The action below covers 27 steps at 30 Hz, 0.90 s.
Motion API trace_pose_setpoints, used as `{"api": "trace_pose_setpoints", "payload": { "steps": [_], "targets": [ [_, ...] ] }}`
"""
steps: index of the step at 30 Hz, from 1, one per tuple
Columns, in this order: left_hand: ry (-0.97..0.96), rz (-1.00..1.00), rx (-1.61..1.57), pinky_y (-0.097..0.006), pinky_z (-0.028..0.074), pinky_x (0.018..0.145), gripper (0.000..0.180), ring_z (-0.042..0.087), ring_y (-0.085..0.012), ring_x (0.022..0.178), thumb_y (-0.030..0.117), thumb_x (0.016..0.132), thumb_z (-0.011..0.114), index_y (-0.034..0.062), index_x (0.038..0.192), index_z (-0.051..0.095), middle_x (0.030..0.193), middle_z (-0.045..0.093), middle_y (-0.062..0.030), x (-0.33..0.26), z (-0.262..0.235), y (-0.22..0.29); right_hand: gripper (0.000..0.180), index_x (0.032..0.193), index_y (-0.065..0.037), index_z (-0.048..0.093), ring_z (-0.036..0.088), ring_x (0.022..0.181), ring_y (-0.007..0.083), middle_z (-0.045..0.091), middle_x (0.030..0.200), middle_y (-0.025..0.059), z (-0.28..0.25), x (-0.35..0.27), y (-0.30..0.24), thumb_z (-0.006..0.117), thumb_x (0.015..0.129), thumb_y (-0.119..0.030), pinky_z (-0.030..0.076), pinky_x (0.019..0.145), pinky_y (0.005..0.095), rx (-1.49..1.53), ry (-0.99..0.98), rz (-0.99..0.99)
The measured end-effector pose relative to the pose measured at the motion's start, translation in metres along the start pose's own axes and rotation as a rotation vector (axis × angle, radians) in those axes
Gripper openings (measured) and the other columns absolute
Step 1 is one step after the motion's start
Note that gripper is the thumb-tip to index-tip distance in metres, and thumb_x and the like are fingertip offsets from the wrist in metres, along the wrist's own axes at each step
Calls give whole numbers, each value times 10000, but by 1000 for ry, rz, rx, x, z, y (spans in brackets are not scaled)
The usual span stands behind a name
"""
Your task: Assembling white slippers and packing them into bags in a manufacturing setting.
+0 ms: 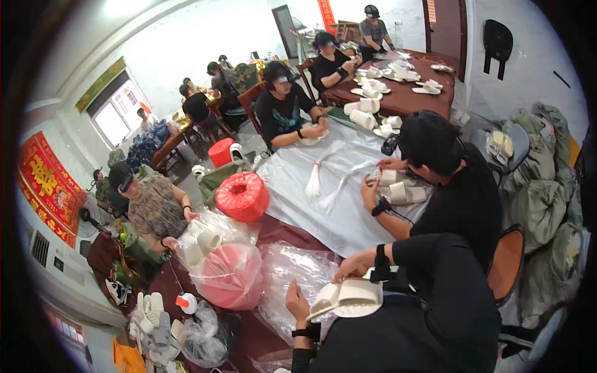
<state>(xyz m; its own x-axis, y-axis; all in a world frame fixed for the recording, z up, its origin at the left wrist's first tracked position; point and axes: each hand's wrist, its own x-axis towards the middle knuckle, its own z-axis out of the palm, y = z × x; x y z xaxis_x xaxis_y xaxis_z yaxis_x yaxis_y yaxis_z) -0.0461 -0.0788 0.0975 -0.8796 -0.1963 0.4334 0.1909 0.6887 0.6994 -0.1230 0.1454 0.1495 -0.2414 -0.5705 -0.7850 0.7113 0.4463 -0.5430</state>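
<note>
A cream slide sandal [360, 299], seemingly one of a pair held together, is in front of my black shirt at the lower middle. My right hand [354, 266] grips its upper edge from behind, fingers curled down on it. My left hand [298, 303] is raised at the sandal's left end, with its fingers stretched upward and apart from the sole; whether the thumb touches the sandal, I cannot tell. Black straps circle both wrists. Beneath my hands, a clear plastic bag sheet [283, 273] lies crumpled on the dark red tablecloth [258, 339].
A red roll of plastic twine [242, 196] and a pink bundle in clear plastic [230, 276] stand to the left. Cream and grey slides [152, 323] pile up at lower left. A co-worker [435, 168] sits close on my right, handling slides [403, 193]. Green sacks [541, 205] line the right wall.
</note>
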Motion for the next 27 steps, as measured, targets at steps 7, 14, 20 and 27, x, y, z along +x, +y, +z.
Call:
{"api": "trace_pose_setpoints", "payload": {
  "steps": [7, 14, 20, 27],
  "targets": [
    [-52, 62, 40, -372, 436, 825, 256, 551, -340, 990, 57, 850, 495, 3, 1090, 569, 1084, 568, -202, -3, -12, -1, 213, 815, -68, 577, 549, 596, 112, 581, 713, 20, -16, -1, 5, 643, 779, -267, 453, 526, 224, 121, 26, -31],
    [-142, 12, 67, -378, 425, 823, 261, 521, -350, 1036, 55, 850, 491, 12, 1096, 567, 1135, 534, -220, -12, -11, 23, 270, 943, -15, 559, 576, 738, 160, 588, 884, 105, -37, 9, 33, 596, 803, -242, 472, 589, 262, 223, 312, -161],
    [-88, 61, 73, -384, 424, 815, 272, 517, -349, 1040, 9, 826, 501, 16, 1089, 572, 1169, 515, -211, -13, -7, 13, 300, 1056, 27, 480, 594, 757, 198, 577, 919, 127, 6, 12, 29, 533, 857, -192, 508, 635, 319, 749, 430, -381],
    [-132, 144, 173, -395, 432, 802, 321, 522, -372, 1011, 61, 813, 508, 30, 1129, 554, 1172, 503, -237, -10, -3, 20, 311, 1076, 11, 443, 566, 886, 278, 556, 1010, 184, 30, 38, 30, 447, 886, -234, 471, 766, 395, 978, 411, -388]
  ]
}}
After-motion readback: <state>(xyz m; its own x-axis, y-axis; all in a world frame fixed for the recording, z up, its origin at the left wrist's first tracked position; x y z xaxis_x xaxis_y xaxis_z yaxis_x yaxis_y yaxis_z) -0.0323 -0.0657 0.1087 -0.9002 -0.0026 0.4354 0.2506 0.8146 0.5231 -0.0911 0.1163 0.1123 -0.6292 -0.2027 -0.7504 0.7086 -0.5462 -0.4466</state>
